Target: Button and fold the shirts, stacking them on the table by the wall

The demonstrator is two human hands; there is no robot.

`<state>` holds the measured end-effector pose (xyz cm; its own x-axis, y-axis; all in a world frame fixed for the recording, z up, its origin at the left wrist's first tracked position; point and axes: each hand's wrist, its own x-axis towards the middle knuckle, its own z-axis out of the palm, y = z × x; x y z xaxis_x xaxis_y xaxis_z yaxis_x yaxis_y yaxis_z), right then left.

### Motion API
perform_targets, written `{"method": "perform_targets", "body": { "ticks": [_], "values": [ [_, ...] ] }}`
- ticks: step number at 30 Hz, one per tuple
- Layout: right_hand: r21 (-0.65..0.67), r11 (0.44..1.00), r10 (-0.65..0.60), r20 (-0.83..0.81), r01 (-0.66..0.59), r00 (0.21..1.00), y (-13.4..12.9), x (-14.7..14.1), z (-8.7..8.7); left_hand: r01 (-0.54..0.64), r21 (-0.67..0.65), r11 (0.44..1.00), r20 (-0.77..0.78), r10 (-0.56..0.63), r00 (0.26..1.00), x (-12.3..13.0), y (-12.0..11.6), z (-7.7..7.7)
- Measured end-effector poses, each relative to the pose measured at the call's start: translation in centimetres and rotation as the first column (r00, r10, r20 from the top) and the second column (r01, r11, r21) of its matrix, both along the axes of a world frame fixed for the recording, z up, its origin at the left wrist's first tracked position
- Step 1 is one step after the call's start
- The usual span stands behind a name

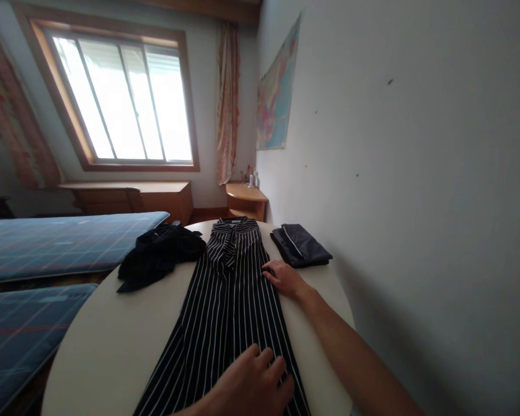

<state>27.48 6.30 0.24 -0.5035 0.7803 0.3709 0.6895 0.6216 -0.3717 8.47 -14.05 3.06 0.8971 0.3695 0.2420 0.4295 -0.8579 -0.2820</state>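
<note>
Black trousers with white stripes (238, 294) lie spread lengthwise on a round white table (104, 346), waistband at the far end and legs toward me. My left hand (255, 378) is low over the near part of the right-hand leg, its fingers loosely bent and apart, with no cloth visibly gripped. At the trousers' right edge, below the hip, my right hand (286, 278) rests with its fingertips on the cloth and its fingers apart. Whether its fingertips pinch any fabric is hard to see.
A crumpled black garment (160, 251) lies at the table's left. Folded dark clothing (301, 245) sits at the far right, close to the white wall (416, 202). Blue plaid mattresses (69, 245) border the table on the left. A corner shelf (247, 192) stands beyond.
</note>
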Motion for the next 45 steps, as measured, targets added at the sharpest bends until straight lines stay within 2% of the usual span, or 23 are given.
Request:
{"method": "perform_targets", "body": {
  "ticks": [5, 7, 10, 12, 14, 16, 17, 19, 22, 24, 27, 30, 33, 35, 37, 39, 42, 45],
  "values": [
    [0.020, 0.999, -0.029, -0.048, 0.030, 0.998, -0.8, -0.3, -0.1, -0.081, -0.032, 0.996, -0.002, 0.081, 0.997, 1.6, -0.5, -1.1],
    [0.019, 0.997, -0.074, -0.071, 0.075, 0.995, -1.0, -0.2, 0.0, -0.091, -0.047, 0.995, 0.010, 0.092, 0.996, 2.0, -0.8, -1.0],
    [-0.001, 0.985, -0.170, -0.083, 0.171, 0.982, -1.0, 0.1, 0.2, -0.097, -0.007, 0.995, 0.111, 0.097, 0.989, 2.1, -1.2, -0.4],
    [-0.020, 0.978, -0.210, -0.089, 0.209, 0.974, -0.9, 0.4, 0.3, -0.039, 0.052, 0.998, 0.165, 0.030, 0.986, 2.1, -1.3, 0.0],
    [-0.037, 0.972, -0.234, -0.094, 0.231, 0.968, -0.7, 0.5, 0.2, 0.069, 0.082, 0.994, 0.154, -0.081, 0.985, 2.2, -1.2, 0.0],
    [-0.052, 0.967, -0.254, -0.095, 0.250, 0.963, -0.6, 0.6, 0.1, 0.146, 0.064, 0.987, 0.122, -0.153, 0.981, 2.3, -0.9, -0.3],
    [-0.059, 0.964, -0.266, -0.091, 0.261, 0.960, -0.6, 0.6, 0.1, 0.147, 0.046, 0.988, 0.117, -0.152, 0.981, 2.3, -0.7, -0.5],
    [-0.070, 0.957, -0.287, -0.083, 0.282, 0.954, -0.5, 0.5, 0.1, 0.066, 0.009, 0.998, 0.122, -0.067, 0.990, 2.1, -0.5, -0.8],
    [-0.078, 0.955, -0.291, -0.087, 0.285, 0.953, -0.5, 0.6, 0.1, -0.115, -0.040, 0.993, 0.101, 0.118, 0.988, 1.6, -0.3, -0.7],
    [-0.071, 0.958, -0.284, -0.096, 0.278, 0.954, -0.4, 0.6, 0.1, -0.149, -0.041, 0.988, 0.075, 0.152, 0.986, 1.4, -0.3, -0.4],
    [-0.062, 0.956, -0.293, -0.094, 0.288, 0.952, -0.5, 0.7, 0.2, -0.045, 0.023, 0.999, 0.105, 0.043, 0.994, 1.8, -0.3, -0.4],
    [-0.064, 0.954, -0.298, -0.090, 0.293, 0.950, -0.5, 0.8, 0.2, 0.119, 0.043, 0.992, 0.140, -0.124, 0.982, 2.9, -0.4, -1.6],
    [-0.062, 0.955, -0.296, -0.086, 0.291, 0.951, -0.5, 0.8, 0.2, 0.127, -0.054, 0.990, 0.137, -0.119, 0.983, 3.7, -0.3, -3.3],
    [-0.041, 0.959, -0.283, -0.085, 0.281, 0.955, -0.5, 0.8, 0.2, 0.118, -0.106, 0.987, 0.127, -0.104, 0.986, 3.5, -0.2, -3.8],
    [0.004, 0.967, -0.253, -0.085, 0.254, 0.964, -0.5, 0.7, 0.1, 0.161, -0.125, 0.979, 0.124, -0.145, 0.982, 2.7, -0.1, -3.4],
    [0.046, 0.978, -0.200, -0.077, 0.204, 0.977, -0.4, 0.6, -0.1, 0.205, -0.142, 0.968, 0.116, -0.189, 0.975, 1.8, 0.2, -2.2],
    [0.029, 0.993, -0.117, -0.020, 0.117, 0.993, -0.3, 0.4, -0.5, 0.180, -0.213, 0.960, 0.087, -0.165, 0.983, 0.5, 0.8, -0.2],
    [-0.013, 0.996, -0.088, 0.046, 0.088, 0.995, -0.3, 0.2, -0.8, 0.154, -0.312, 0.938, 0.034, -0.150, 0.988, -0.4, 1.2, 1.1]
  ]
}}
